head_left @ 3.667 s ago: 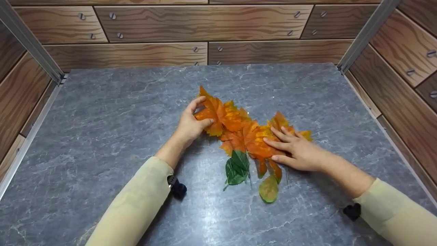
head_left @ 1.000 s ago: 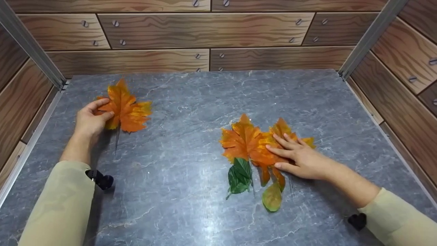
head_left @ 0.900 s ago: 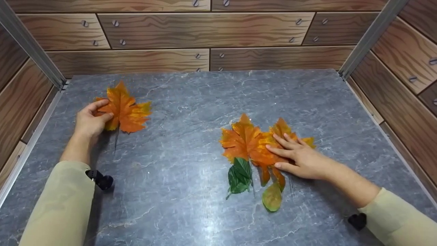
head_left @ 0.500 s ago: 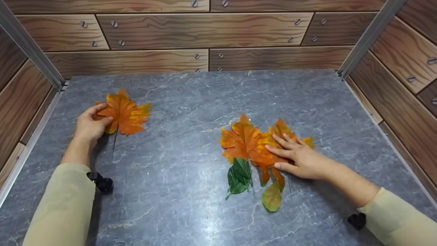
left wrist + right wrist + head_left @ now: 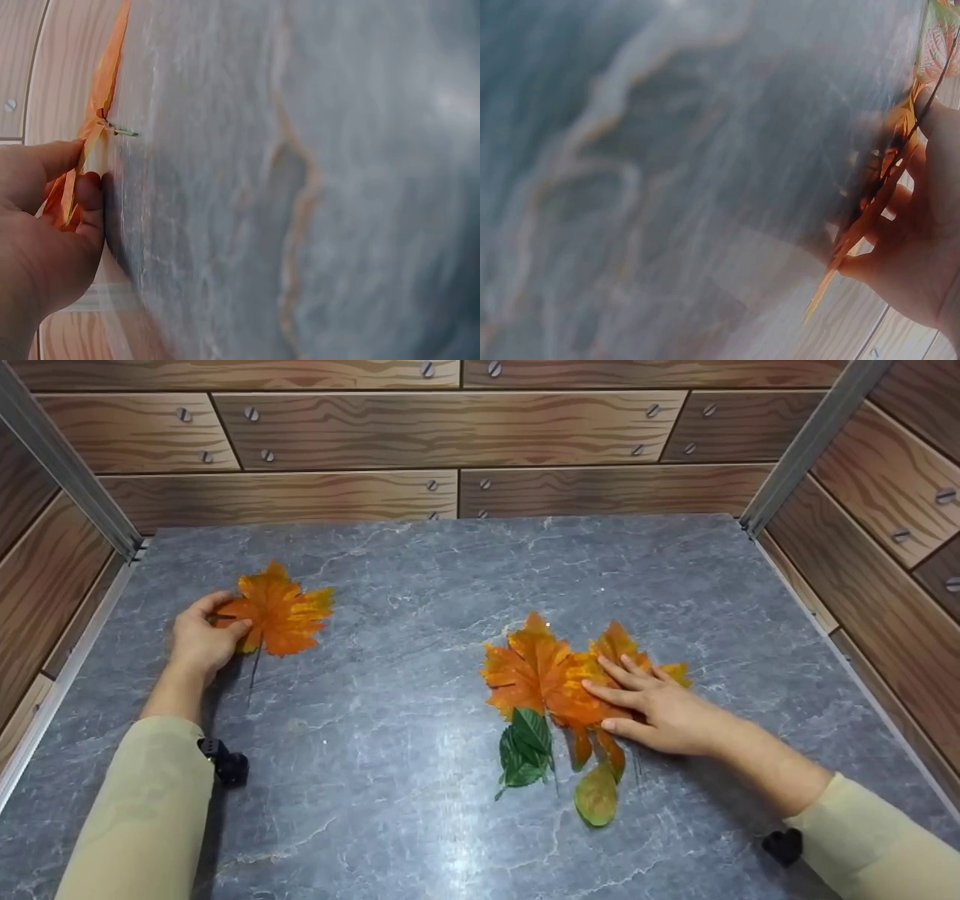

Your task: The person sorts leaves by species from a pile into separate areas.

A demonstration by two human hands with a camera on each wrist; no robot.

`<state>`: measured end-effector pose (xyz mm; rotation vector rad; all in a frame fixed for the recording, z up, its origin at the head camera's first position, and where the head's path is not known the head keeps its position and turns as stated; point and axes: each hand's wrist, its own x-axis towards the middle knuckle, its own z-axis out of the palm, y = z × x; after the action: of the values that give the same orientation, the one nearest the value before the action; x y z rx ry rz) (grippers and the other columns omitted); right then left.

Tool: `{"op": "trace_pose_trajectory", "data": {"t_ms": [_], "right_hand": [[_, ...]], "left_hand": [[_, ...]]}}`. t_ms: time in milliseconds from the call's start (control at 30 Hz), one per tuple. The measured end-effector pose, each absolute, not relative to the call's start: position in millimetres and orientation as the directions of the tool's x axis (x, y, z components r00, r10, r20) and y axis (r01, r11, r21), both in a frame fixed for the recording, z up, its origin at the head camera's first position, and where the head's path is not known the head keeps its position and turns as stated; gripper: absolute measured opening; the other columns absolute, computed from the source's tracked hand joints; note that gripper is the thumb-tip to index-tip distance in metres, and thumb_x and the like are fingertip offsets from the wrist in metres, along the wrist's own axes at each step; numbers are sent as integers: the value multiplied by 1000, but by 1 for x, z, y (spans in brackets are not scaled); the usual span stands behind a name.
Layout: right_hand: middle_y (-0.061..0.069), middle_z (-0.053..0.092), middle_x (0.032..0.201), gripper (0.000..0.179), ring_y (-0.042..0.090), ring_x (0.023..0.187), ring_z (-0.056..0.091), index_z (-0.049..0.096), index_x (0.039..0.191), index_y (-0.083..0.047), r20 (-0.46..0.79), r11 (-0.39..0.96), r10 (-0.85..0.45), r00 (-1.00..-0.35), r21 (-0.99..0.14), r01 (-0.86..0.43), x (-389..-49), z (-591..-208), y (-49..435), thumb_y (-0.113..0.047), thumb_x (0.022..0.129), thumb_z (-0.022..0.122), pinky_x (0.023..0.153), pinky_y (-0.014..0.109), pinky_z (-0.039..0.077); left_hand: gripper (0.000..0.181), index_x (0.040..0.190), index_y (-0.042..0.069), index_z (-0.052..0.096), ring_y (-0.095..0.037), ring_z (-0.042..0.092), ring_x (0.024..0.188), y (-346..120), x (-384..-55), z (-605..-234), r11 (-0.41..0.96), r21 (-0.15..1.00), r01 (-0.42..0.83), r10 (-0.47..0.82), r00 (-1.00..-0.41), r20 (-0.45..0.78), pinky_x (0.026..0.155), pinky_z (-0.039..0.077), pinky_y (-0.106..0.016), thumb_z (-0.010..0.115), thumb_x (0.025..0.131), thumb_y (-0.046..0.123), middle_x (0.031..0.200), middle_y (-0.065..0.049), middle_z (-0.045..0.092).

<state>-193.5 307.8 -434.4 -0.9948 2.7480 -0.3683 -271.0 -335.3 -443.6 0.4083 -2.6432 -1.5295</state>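
As the grey marbled tabletop point(image 5: 390, 825) spreads beneath everything, we take the orange leaf cluster point(image 5: 544, 675) as our landmark. Well apart from it, to its left and somewhat farther from us, is a single maple leaf point(image 5: 281, 615) — the thing the work turns on. Its long axis runs away from us, tip outward and base toward us, leaning only a little, so it stands roughly crosswise to the line back to the cluster. Our right hand point(image 5: 664, 709) rests on the cluster's right part, fingers straight and spread, gripping nothing that we can see. Our left hand point(image 5: 201, 637) is much the nearer to the single leaf: it is on the side away from the cluster, thumb and fingers pinching that edge. From those fingers the blade reaches toward the cluster — the relation that matters most, we judge, since only one edge is held. Whether the blade lies flat we cannot tell. At the cluster's near edge are dark green leaves point(image 5: 527, 746) and, to their right, a yellow-green leaf point(image 5: 596, 796). Thinnest of all, the single leaf's stem point(image 5: 255, 673) points toward us.
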Motion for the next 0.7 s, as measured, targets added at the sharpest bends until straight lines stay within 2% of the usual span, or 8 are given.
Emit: {"op": "trace_pose_trajectory", "data": {"t_ms": [367,533,700], "right_hand": [[14,19,175,59,47,158,17,44,164,-27,-94,743,-650,-754,-286,-605,-194,-435,307,-48,110,56,118,78,13],[14,20,175,59,48,158,18,44,164,-27,-93,742,-651,-753,-291,-605,-194,-434,307,-48,110,55,118,78,14],[14,20,175,59,48,158,18,44,164,-27,-97,743,-649,-755,-298,-600,-194,-434,307,-48,110,55,118,79,14]], "left_hand": [[68,164,0,37,-43,46,142,-336,-266,-437,544,812,-213,-256,-963,-81,114,43,-51,64,108,28,161,-27,43],[71,165,-1,33,-46,44,144,-341,-260,-432,567,797,-210,-231,-969,-92,116,41,-56,62,108,32,163,-28,40],[74,165,-1,32,-50,41,147,-348,-255,-429,579,787,-214,-223,-970,-99,116,39,-60,63,108,35,164,-34,34]]}}
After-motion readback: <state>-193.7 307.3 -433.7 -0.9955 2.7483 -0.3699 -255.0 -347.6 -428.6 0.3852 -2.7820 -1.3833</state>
